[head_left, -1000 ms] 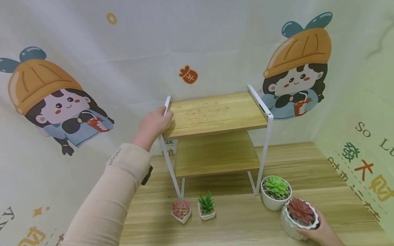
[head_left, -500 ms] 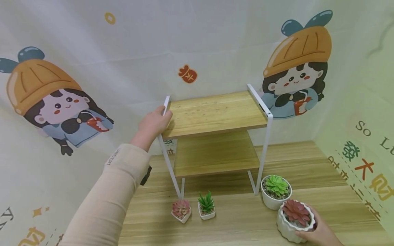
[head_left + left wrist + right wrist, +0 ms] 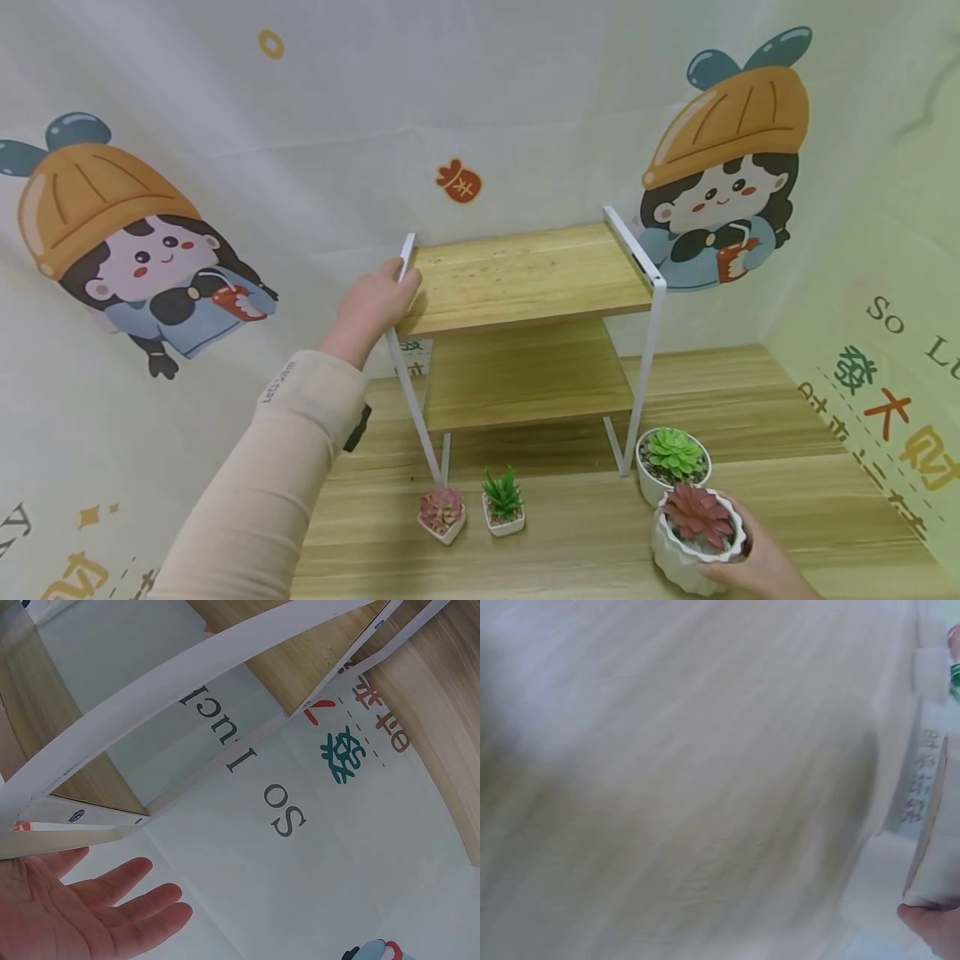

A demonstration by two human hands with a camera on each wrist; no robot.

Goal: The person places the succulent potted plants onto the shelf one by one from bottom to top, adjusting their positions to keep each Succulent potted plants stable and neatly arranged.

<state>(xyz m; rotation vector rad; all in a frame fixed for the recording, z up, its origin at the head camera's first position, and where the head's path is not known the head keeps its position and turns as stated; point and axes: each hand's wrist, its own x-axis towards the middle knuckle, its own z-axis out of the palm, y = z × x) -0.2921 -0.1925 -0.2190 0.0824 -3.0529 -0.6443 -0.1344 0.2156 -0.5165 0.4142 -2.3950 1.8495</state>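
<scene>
My right hand [image 3: 765, 562] grips a white fluted pot with a dark red succulent [image 3: 697, 515] at the lower right of the head view. That pot overlaps the round white pot with a light green succulent [image 3: 673, 454] behind it. In the right wrist view a fingertip [image 3: 926, 926] shows at the pot's edge, and most of that view is blurred. My left hand [image 3: 375, 304] rests at the upper left corner of a two-tier wooden shelf [image 3: 525, 271] with white metal sides. In the left wrist view its fingers [image 3: 135, 881] stretch out straight beside the frame.
Two small potted plants stand before the shelf's left leg: a pink succulent [image 3: 441, 510] and a spiky green plant [image 3: 503, 502]. The wood-grain table [image 3: 570, 550] meets a printed cloth backdrop [image 3: 517, 83] behind and at both sides.
My right hand has moved the red succulent's pot leftward, so it now covers part of the light green succulent's pot. My left hand and the shelf stay where they were.
</scene>
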